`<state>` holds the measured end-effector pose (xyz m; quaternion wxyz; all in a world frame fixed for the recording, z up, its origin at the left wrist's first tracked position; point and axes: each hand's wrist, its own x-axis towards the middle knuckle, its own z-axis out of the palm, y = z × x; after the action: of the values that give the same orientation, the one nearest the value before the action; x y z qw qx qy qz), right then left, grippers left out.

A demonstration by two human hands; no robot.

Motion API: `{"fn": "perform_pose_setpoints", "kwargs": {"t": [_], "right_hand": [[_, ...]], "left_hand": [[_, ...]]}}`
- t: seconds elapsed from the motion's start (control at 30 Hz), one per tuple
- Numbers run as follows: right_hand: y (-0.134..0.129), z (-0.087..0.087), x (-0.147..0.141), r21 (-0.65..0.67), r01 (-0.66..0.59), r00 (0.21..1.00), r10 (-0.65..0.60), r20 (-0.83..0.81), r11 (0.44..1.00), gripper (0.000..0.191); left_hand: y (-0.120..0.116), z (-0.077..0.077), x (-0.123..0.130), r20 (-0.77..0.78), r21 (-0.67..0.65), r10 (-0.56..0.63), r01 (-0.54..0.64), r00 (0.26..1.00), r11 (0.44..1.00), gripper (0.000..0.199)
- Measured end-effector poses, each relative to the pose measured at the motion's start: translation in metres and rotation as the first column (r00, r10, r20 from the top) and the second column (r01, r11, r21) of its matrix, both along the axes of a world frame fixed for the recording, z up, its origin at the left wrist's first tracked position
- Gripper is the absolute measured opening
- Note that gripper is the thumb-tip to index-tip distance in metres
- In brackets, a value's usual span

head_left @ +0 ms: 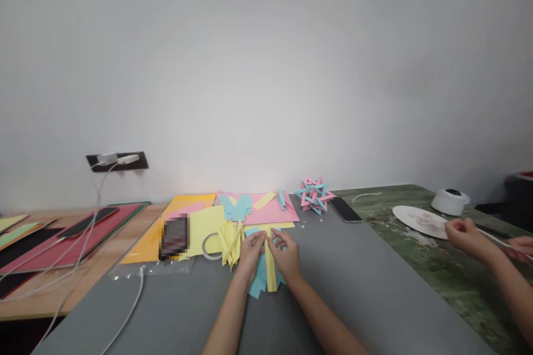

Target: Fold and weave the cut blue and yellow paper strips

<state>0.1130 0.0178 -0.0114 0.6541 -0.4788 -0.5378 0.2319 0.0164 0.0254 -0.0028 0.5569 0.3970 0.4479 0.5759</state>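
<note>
- Nearest, at the lower middle of the frame, the two arms come in over the grey surface (333, 294).
- The left hand (251, 250) and the right hand (287, 250) pinch the far end of one yellow strip (271, 276) between thumbs and fingers. The near end of the strip points to the bottom of the frame.
- Under the strip lie blue pieces (257, 285), partly covered by the hands.
- In my judgement, the step in hand is folding this strip, or pressing its crease. The next move calls for even edges and a firm press of the fingertips along its length; the exact fold is too small to tell.
- Just to the left of the left hand is a pile of other yellow strips (230, 243), and beside it a pale ring (204, 247).
- Farther, above the middle of the frame's lower half, are a pink sheet (289, 216) and a pink and blue paper model (314, 195), with a phone (345, 210) to its right.
- At the right edge of the frame, another person's hand (465, 236) is near a white plate (400, 214).
</note>
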Motion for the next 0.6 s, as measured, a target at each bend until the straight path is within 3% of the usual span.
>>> {"fn": "perform_pose_setpoints", "kwargs": {"t": [0.13, 0.33, 0.6], "right_hand": [[0.007, -0.002, 0.002, -0.107, -0.146, 0.966, 0.119, -0.231, 0.983, 0.034], [0.017, -0.012, 0.002, -0.091, -0.351, 0.845, 0.274, -0.459, 0.932, 0.028], [0.021, -0.021, -0.001, -0.079, -0.325, 0.858, 0.259, -0.443, 0.942, 0.019]], "left_hand": [[0.008, -0.007, 0.003, 0.075, 0.0, 0.025, -0.025, 0.997, 1.0, 0.031], [0.007, -0.013, 0.002, 0.054, 0.04, 0.054, -0.056, 0.997, 0.998, 0.026], [0.002, -0.004, 0.003, -0.115, 0.151, 0.073, -0.056, 0.991, 0.987, 0.021]]}}
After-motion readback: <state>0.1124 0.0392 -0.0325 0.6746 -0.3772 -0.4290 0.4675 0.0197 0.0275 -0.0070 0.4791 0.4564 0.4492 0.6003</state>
